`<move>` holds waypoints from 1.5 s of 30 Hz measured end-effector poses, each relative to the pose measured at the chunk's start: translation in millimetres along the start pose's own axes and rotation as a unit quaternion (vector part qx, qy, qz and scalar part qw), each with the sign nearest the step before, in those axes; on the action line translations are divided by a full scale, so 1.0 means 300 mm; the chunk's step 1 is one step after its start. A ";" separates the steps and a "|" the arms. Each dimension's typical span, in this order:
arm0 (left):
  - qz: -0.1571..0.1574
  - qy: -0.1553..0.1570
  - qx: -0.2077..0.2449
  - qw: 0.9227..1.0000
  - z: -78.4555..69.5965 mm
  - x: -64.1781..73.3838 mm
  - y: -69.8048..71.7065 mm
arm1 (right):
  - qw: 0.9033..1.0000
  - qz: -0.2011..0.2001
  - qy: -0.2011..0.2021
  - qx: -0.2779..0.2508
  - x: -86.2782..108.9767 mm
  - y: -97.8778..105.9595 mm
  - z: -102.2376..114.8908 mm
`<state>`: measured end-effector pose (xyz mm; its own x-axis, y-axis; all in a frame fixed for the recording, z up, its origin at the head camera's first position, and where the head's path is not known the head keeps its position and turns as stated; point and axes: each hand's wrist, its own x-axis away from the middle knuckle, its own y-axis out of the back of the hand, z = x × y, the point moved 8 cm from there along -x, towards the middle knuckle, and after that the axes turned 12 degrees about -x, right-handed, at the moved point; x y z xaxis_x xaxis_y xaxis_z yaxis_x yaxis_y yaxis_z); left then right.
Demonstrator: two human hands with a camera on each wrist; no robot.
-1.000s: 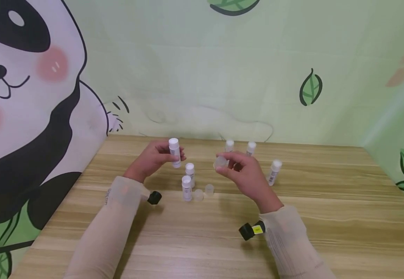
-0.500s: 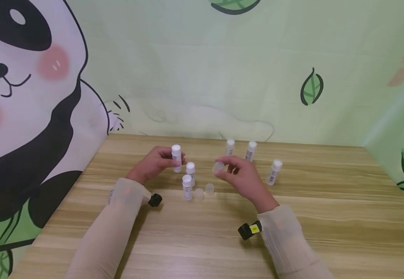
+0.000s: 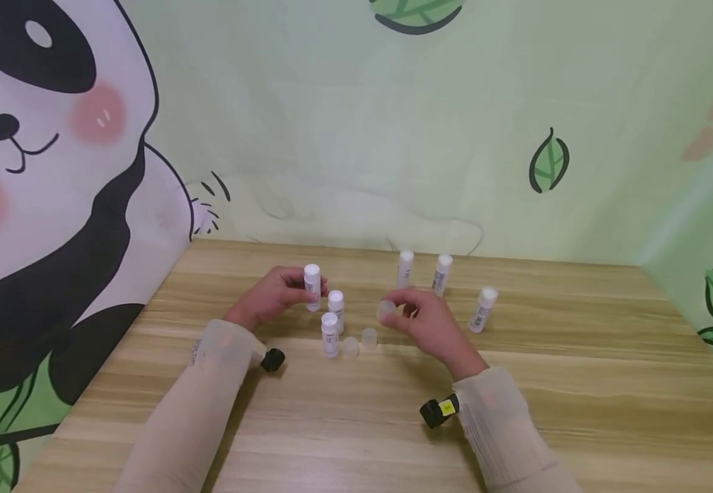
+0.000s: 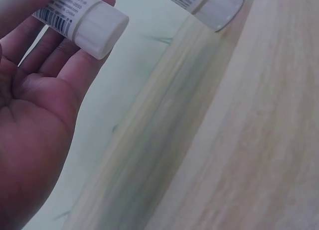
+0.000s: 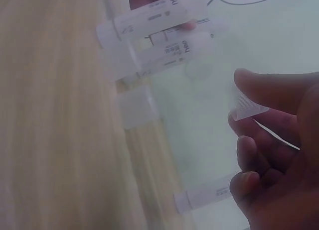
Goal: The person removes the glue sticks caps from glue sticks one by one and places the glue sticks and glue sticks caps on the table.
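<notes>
The left hand (image 3: 270,298) is clamped on a white tube (image 3: 312,286) just left of centre in the head view, thumb across its front and fingers behind; a grasp on the lower part probably steadies it while leaving the upper end free. Its long axis runs nearly upright, the plain white end pointing to the top of the frame; in the left wrist view it lies aslant, what looks like the foot pointing lower right and seemingly clear of the counter (image 3: 356,431). Right of centre, the right hand (image 3: 424,318) pinches a translucent cap (image 3: 386,310) between thumb and forefinger, likely by its sides because it is so small; which way it opens is unclear. Just below and right of the held tube stand two similar tubes (image 3: 330,339), one before the other, with two loose caps (image 3: 350,348) near them, perhaps gathered there for easy reach. Three more tubes (image 3: 405,270) stand apart, right of centre, perhaps as a separate group. Farther out, a panda (image 3: 42,185) decorates the wall at upper left.
</notes>
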<state>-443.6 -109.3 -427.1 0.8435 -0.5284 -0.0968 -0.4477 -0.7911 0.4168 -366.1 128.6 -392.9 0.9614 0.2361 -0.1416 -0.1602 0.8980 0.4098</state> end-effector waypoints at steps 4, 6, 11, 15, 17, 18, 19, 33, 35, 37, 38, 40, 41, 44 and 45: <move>0.003 0.001 -0.012 1.000 0.006 -0.003 -0.001 | 1.000 0.011 -0.005 0.001 -0.007 -0.008 -0.017; 0.003 0.000 -0.018 1.000 0.007 -0.006 0.003 | 1.000 0.012 -0.007 0.002 -0.010 -0.007 -0.018; 0.009 -0.001 -0.018 1.000 0.002 -0.011 0.004 | 1.000 0.014 -0.004 0.008 -0.014 -0.005 -0.016; 0.009 -0.002 -0.011 1.000 0.000 -0.011 0.002 | 1.000 0.018 -0.001 0.012 -0.015 -0.007 -0.017; 0.009 -0.002 -0.007 1.000 0.000 -0.011 0.001 | 1.000 0.019 -0.002 0.013 -0.015 -0.009 -0.017; 0.009 -0.003 -0.005 1.000 -0.001 -0.011 0.001 | 1.000 0.020 -0.003 0.014 -0.015 -0.009 -0.017; 0.009 -0.002 -0.004 1.000 -0.001 -0.010 0.001 | 1.000 0.021 -0.005 0.014 -0.015 -0.010 -0.018; 0.033 -0.008 -0.016 0.999 -0.006 -0.003 -0.022 | 0.999 0.033 -0.029 0.027 -0.018 -0.017 -0.040; 0.033 0.004 -0.020 0.999 -0.001 -0.002 -0.025 | 0.998 0.037 -0.030 0.029 -0.017 -0.020 -0.043; 0.035 0.020 -0.027 0.999 0.007 0.000 -0.029 | 0.998 0.044 -0.028 0.031 -0.016 -0.023 -0.047; 0.037 0.028 -0.030 0.998 0.012 0.001 -0.031 | 0.998 0.046 -0.026 0.034 -0.016 -0.024 -0.049; 0.041 0.045 -0.034 0.998 0.024 0.004 -0.036 | 0.998 0.051 -0.027 0.036 -0.013 -0.028 -0.057; 0.044 0.051 -0.036 0.997 0.028 0.006 -0.039 | 0.997 0.054 -0.030 0.037 -0.011 -0.031 -0.062; 0.048 0.055 -0.047 0.996 0.036 0.012 -0.046 | 0.996 0.064 -0.044 0.040 -0.005 -0.042 -0.080; 0.049 0.053 -0.049 0.996 0.038 0.014 -0.048 | 0.996 0.066 -0.051 0.039 -0.002 -0.045 -0.086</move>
<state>-437.0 -103.5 -443.8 0.8257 -0.5624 0.0428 -0.5032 -0.7002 0.5065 -370.3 125.7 -421.5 0.9513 0.3080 0.0095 -0.2733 0.8291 0.4878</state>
